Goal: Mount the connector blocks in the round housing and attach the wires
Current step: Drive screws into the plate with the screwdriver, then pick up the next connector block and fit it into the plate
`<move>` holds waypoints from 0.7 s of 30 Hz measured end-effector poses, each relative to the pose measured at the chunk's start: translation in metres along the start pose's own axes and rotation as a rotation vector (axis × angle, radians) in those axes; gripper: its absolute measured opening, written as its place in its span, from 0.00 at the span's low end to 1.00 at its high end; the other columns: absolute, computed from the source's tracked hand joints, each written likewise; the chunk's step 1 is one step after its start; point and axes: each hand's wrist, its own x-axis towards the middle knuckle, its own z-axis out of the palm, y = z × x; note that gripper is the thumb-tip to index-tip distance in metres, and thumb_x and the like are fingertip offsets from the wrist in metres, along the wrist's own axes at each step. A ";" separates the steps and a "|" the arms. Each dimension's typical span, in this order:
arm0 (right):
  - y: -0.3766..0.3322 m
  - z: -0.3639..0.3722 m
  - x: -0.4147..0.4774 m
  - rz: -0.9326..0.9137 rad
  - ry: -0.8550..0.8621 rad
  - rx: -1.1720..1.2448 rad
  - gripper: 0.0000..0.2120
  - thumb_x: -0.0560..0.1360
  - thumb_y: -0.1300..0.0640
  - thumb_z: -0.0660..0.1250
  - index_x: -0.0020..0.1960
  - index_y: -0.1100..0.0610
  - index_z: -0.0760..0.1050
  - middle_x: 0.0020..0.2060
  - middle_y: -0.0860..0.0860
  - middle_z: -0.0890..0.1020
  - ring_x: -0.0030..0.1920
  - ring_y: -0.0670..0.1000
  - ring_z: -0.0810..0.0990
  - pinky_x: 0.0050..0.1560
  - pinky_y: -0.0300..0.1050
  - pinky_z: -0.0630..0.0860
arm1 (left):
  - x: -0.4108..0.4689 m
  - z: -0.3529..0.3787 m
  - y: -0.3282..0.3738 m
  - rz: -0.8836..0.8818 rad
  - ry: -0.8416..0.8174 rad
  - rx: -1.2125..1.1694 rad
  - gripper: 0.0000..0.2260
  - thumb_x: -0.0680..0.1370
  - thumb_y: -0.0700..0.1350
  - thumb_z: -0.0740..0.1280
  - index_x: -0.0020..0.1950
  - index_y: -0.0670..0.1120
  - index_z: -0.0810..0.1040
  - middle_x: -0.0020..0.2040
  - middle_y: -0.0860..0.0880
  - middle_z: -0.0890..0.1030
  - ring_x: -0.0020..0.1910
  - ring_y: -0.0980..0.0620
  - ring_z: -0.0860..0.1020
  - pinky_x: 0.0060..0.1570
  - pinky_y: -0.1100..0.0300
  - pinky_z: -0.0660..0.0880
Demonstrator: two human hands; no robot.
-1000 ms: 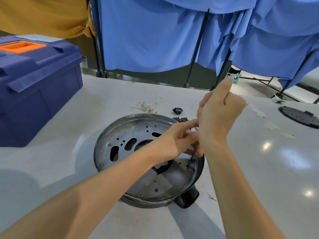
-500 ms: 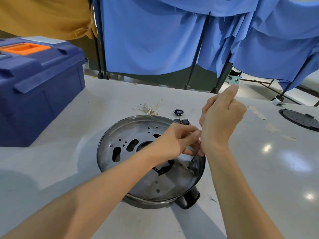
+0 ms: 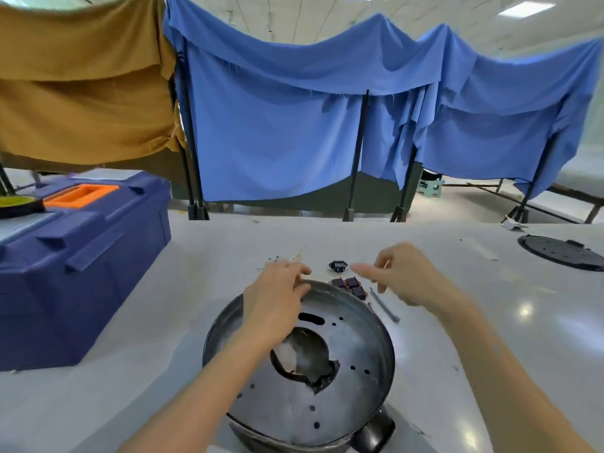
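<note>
- Left hand (image 3: 277,289) reaches across the round housing (image 3: 359,348), its fingers loosely bent over the far rim and gripping nothing I can see.
- Right hand (image 3: 405,279) hovers just beyond the rim, forefinger straight and aimed at the connector blocks (image 3: 349,285). The other fingers are tucked in, and I cannot tell whether they hold something small.
- That housing lies nearest the person on the white table (image 3: 130,322), open side up. It is dull grey metal punched with small holes and a slot, with a big ragged-edged cut-out in the middle and a black knob (image 3: 376,433) at its near edge. No block sits inside it yet.
- Small, red and black, the connector blocks huddle on the table just past the far rim, with a lone black socket (image 3: 337,265) behind them.
- Thin pale wires (image 3: 287,256) lie beyond the left fingertips, partly hidden.
- To my eye the blocks are tiny and bunched, so a hasty pinch could scatter them. The ragged cut-out might nick a wire or a finger, and the housing, barely steadied, could skate on the smooth top.
- Further off stand a blue toolbox (image 3: 81,256) and blue cloth screens (image 3: 277,125).
</note>
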 end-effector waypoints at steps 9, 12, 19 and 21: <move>0.020 0.045 0.005 -0.079 -0.216 -0.155 0.23 0.69 0.67 0.66 0.27 0.54 0.54 0.25 0.50 0.55 0.30 0.53 0.54 0.30 0.44 0.51 | 0.002 -0.001 -0.037 -0.128 -0.167 0.282 0.18 0.82 0.53 0.58 0.72 0.52 0.66 0.61 0.47 0.75 0.60 0.45 0.74 0.53 0.53 0.72; 0.017 0.048 0.004 -0.078 -0.230 -0.095 0.22 0.69 0.68 0.65 0.27 0.55 0.54 0.25 0.51 0.55 0.29 0.53 0.53 0.29 0.43 0.51 | 0.006 -0.003 -0.038 -0.184 -0.150 0.334 0.15 0.82 0.53 0.59 0.67 0.50 0.70 0.58 0.46 0.77 0.57 0.44 0.75 0.48 0.54 0.70; 0.012 0.050 0.002 -0.056 -0.297 0.014 0.17 0.76 0.62 0.67 0.32 0.67 0.67 0.21 0.49 0.59 0.20 0.50 0.55 0.22 0.36 0.55 | 0.008 -0.008 -0.053 -0.202 -0.144 0.372 0.09 0.82 0.50 0.59 0.53 0.45 0.72 0.51 0.46 0.77 0.45 0.45 0.73 0.42 0.56 0.66; 0.014 0.044 0.003 -0.027 -0.280 0.095 0.21 0.80 0.54 0.66 0.34 0.67 0.72 0.20 0.49 0.69 0.19 0.49 0.58 0.20 0.35 0.59 | 0.007 -0.007 -0.058 -0.198 -0.136 0.351 0.07 0.83 0.48 0.59 0.53 0.45 0.71 0.51 0.46 0.74 0.44 0.46 0.72 0.41 0.56 0.67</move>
